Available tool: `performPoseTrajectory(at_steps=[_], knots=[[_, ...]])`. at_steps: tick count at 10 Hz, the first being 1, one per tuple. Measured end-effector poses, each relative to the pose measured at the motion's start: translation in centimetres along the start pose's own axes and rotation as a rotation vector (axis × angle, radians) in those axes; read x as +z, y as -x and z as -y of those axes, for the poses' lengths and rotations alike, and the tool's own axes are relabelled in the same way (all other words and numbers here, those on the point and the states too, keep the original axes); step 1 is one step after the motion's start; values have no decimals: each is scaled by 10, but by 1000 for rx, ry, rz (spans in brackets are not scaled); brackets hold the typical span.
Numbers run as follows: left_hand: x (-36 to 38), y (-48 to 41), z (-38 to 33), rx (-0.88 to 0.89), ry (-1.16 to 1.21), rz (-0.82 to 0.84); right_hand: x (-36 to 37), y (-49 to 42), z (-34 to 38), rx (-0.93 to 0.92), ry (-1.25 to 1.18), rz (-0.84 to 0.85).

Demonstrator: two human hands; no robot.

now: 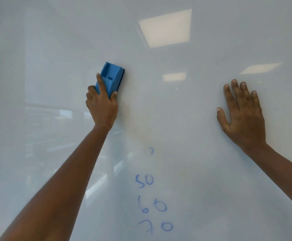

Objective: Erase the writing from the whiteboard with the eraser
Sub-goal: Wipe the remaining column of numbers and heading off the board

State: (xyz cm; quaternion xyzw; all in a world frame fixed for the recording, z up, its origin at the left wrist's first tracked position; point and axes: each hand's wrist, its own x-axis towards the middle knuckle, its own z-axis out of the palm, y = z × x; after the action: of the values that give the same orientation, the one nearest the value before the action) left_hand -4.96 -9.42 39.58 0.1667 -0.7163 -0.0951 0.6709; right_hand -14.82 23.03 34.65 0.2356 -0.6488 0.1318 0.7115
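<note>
Eraser (pixel 110 79) blue plastic, dark pad on whiteboard (pixel 176 110), gripped by left hand (pixel 102 106)

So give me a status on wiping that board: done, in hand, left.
Done: the whiteboard is bare around and above the hands, apart from a small blue stroke. In hand: the left hand presses the blue eraser to the board; the right hand rests flat, open. Left: "50", "60" and "70", lower centre.
</note>
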Motion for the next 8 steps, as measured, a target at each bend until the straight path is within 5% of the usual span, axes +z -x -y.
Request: performPoseTrajectory(at_steps=[2,4,5,7,8], knots=[[9,96,25,430,33,-4,1,1,0,-1,-5,3],[18,169,54,1183,-26,103,0,1,0,2,-15,0],[14,129,42,1193,-60,60,1,1,0,0,-16,1],[2,19,-3,309,13,-38,1,0,-1,1,-10,-6],[4,10,-9,223,64,-54,1,0,-1,3,-13,1]])
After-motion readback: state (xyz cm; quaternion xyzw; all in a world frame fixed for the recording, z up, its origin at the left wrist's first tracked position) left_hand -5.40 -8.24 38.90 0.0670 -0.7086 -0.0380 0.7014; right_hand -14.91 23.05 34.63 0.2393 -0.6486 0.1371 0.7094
